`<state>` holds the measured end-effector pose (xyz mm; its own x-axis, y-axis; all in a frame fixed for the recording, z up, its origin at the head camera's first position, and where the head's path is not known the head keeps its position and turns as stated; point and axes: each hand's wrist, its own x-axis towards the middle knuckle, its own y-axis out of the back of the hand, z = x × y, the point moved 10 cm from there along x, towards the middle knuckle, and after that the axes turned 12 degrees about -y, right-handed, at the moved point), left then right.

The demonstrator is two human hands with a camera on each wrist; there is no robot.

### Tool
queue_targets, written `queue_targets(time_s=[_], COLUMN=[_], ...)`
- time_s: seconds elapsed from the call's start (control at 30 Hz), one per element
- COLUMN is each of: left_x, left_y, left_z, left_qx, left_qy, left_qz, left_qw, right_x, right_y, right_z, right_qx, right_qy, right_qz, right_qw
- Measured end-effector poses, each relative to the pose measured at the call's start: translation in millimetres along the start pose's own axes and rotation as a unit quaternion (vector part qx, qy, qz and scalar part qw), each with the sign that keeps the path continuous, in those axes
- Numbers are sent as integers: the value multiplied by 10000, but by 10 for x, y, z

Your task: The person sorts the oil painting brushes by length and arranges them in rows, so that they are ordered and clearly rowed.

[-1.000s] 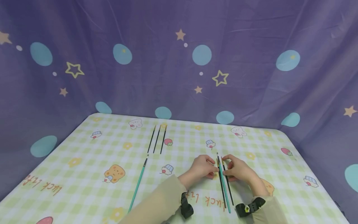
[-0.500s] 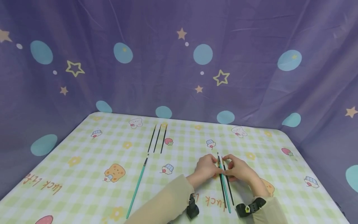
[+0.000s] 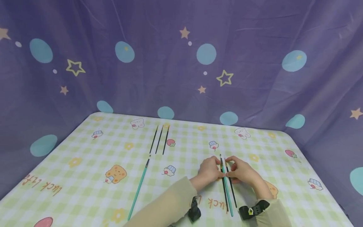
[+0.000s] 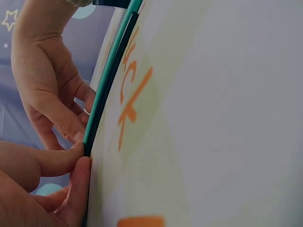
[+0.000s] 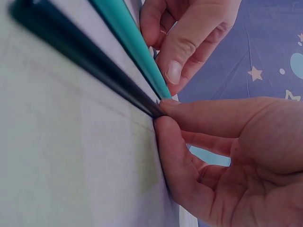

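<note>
Three paintbrushes lie close together on the right part of the table: a teal-handled paintbrush [image 3: 228, 195] in the middle, a black paintbrush [image 3: 225, 193] on its left and another black paintbrush [image 3: 233, 193] on its right. My left hand [image 3: 209, 169] pinches the teal paintbrush and the left black one near their bristle ends, its thumb across the teal handle. Opposite it, my right hand [image 3: 242, 170] pinches the right black paintbrush [image 5: 90, 59] between thumb and finger. The two thumbs nearly meet. Fingers partly hide the metal collars of the brushes.
Three thin black paintbrushes [image 3: 159, 140] lie side by side toward the back left. Nearer the front, a second teal paintbrush [image 3: 138, 192] lies slanted, partly beside my left sleeve. The checked tablecloth [image 3: 93, 195] covers the table; a purple curtain [image 3: 158, 82] hangs behind.
My left hand has shifted right and its thumb has come over the teal paintbrush, close to the right thumb. The right hand has hardly moved.
</note>
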<state>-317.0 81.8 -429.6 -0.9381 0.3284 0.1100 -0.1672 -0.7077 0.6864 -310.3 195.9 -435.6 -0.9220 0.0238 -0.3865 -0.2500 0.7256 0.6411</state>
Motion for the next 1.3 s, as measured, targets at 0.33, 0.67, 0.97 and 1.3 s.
queue_targets(time_s=[0.33, 0.67, 0.97, 1.3], left_x=[-16, 9, 32, 47], left_y=[33, 63, 50, 75], left_z=[20, 65, 114, 52], left_qx=[-311, 394, 634, 234], left_qy=[207, 192, 200, 287], left_qz=[-88, 137, -138, -335], left_qw=[9993, 9989, 9977, 9988], right_x=[-12, -15, -16, -14], right_y=[2, 9, -5, -2], right_z=[-9, -16, -15, -11], right_qx=[35, 46, 78, -49], right_qy=[-41, -20, -9, -26], right_qz=[-11, -73, -91, -79], right_qw=[10000, 10000, 9999, 10000])
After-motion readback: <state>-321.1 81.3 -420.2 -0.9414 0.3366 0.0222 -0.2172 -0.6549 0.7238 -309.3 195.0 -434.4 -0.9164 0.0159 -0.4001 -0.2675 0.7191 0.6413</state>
